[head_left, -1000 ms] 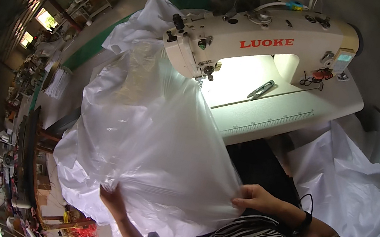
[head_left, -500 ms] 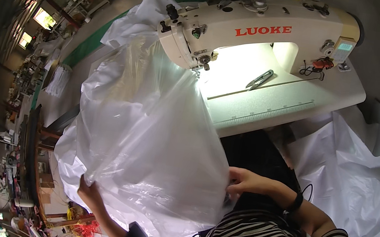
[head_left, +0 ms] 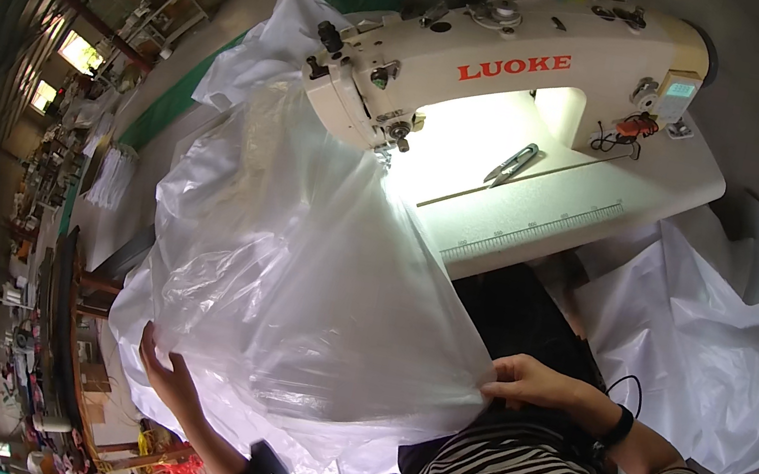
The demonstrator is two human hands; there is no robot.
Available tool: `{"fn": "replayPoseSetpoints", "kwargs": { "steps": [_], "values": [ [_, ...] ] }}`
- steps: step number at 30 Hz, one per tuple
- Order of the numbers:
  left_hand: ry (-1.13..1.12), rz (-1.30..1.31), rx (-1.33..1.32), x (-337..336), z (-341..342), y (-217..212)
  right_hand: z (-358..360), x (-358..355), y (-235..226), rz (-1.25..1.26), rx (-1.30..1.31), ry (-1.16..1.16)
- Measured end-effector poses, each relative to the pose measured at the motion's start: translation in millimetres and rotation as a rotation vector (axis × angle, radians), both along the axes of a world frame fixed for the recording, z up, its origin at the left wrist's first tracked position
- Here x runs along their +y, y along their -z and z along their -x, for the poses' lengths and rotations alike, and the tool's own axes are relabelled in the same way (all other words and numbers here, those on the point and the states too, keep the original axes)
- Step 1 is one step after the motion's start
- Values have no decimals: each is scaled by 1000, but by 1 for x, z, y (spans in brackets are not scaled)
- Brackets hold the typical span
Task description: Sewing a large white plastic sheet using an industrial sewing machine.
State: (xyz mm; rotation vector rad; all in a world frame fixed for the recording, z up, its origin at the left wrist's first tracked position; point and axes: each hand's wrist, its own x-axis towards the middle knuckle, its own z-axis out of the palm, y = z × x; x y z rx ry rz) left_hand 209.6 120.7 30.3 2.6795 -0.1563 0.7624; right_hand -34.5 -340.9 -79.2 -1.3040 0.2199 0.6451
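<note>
A large translucent white plastic sheet [head_left: 324, 319] drapes from under the head of a sewing machine [head_left: 518, 84] down toward my lap. My right hand [head_left: 527, 380] pinches the sheet's near right edge between thumb and fingers, drawing it out to a point. At the sheet's left side my left hand [head_left: 168, 386] is open, its thumb and forefinger apart, against the plastic. The sheet passes beneath the lit needle area, where its edge is hard to make out. Folds of the sheet bunch up to the left of the machine.
Small thread snips [head_left: 512, 165] lie on the machine bed [head_left: 545, 221], which has a ruler scale along its front. More white plastic [head_left: 701, 344] hangs at the right. A cable runs from my left wrist band [head_left: 255, 471]. Cluttered workbenches line the far left.
My left hand has loosened from a closed grip and spread its fingers, moving slightly left. My right hand has moved right, pulling the sheet's edge outward. The view has shifted slightly.
</note>
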Motion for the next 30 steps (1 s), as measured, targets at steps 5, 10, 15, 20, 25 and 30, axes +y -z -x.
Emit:
{"fn": "replayPoseSetpoints", "kwargs": {
  "steps": [5,10,15,20,25,30],
  "values": [
    [46,26,-114,-58,76,-4,-7,0,-7,520,-304,-94],
    [22,166,113,-91,114,28,-14,12,2,226,-301,174],
    [-95,44,312,-106,125,51,-9,27,16,126,-210,201],
    [-32,274,195,-102,113,50,-2,23,11,20,-102,180],
    [-100,276,163,-95,102,43,3,21,2,-69,-107,121],
    [-61,243,105,-97,105,43,2,24,-1,86,-90,137]
  ]
}}
